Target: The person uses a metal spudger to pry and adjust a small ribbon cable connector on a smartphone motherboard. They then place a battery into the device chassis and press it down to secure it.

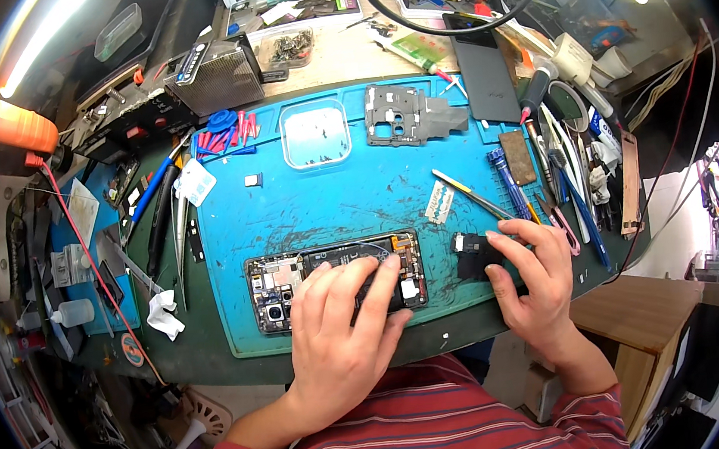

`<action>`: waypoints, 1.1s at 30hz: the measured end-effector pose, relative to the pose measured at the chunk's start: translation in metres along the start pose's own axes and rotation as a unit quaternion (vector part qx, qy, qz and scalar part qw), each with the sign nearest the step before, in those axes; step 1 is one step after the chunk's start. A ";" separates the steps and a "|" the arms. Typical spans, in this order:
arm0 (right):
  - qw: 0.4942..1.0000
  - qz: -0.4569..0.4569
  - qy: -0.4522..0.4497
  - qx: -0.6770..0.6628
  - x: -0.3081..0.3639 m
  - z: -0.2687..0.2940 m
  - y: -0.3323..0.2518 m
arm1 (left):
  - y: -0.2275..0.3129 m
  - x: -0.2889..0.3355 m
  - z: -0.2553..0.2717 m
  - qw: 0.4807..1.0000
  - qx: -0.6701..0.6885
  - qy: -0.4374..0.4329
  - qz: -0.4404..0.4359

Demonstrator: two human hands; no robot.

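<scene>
An opened smartphone (274, 278) lies on the blue mat, its circuit board, camera modules and black battery exposed. My left hand (344, 330) rests across it with fingers stretched out, covering part of the battery and lower edge. To the right of the phone is a small flat black phone part (472, 259) with a pale patch near its top. My right hand (537, 285) grips that part's right edge between thumb and index finger. Farther back lie a dark grey phone inner cover (397, 115) and a clear square tray (318, 155) with tiny screws.
Tweezers (469, 192) and a perforated metal stencil (439, 202) lie behind the black part. Screwdrivers and pink-handled scissors (561, 227) crowd the right side. A dark phone panel (484, 78) lies at the back. Pens and tools (162, 192) line the mat's left edge.
</scene>
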State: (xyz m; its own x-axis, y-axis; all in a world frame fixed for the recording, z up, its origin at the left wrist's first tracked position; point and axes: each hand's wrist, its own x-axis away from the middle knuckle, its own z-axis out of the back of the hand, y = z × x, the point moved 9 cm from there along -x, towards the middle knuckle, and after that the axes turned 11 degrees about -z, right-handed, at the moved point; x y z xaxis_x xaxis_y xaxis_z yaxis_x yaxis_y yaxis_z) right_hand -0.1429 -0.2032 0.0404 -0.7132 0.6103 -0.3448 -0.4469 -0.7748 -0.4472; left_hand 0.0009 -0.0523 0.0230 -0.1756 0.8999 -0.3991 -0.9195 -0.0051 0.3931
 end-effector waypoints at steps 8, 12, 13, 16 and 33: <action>0.991 0.107 -0.072 -0.039 -0.008 -0.023 -0.042 | 0.007 0.000 -0.004 0.999 -0.041 -0.012 -0.034; 0.987 0.133 -0.085 -0.032 -0.007 -0.038 -0.048 | 0.008 0.000 -0.005 0.997 -0.063 -0.020 -0.035; 0.987 0.134 -0.085 -0.028 -0.007 -0.038 -0.048 | 0.007 0.000 -0.006 0.997 -0.063 -0.023 -0.034; 0.986 0.137 -0.089 -0.025 -0.007 -0.039 -0.047 | 0.008 0.000 -0.005 0.997 -0.065 -0.024 -0.032; 0.985 0.138 -0.099 -0.024 -0.011 -0.039 -0.048 | 0.008 0.000 -0.005 0.998 -0.052 -0.019 -0.029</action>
State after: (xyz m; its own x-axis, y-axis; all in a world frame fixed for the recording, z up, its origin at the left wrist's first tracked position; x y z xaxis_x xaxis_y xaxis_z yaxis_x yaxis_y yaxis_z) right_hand -0.0926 -0.1657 0.0335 -0.8975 0.3301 -0.2924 -0.1988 -0.8948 -0.3998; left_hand -0.0084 -0.0542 0.0224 -0.1084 0.9161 -0.3860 -0.9595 0.0051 0.2817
